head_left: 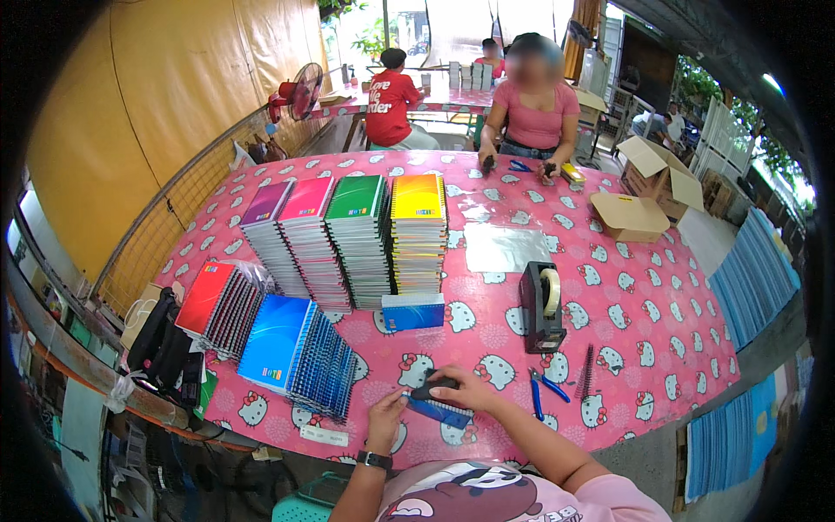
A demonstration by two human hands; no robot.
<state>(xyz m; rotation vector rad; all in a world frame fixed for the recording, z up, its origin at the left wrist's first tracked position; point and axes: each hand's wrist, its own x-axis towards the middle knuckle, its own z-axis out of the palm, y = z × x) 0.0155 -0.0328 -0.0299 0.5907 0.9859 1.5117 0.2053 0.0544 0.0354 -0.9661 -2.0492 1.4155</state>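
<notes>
- Head view: clasping a dark object with the right hand, over a small blue notebook at the near edge of the table.
- Apparently pinching the notebook's left end with the left hand; hard to confirm.
- Could slip and crease if steadied at only 1 end.

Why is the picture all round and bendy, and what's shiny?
Head view: the wide fisheye lens bends the table edges and leaves black corners; head view: glare shows on the table by the shiny plastic sheet; head view: daylight washes out the background up top; head view: the left hand and right hand look fairly clear.
</notes>
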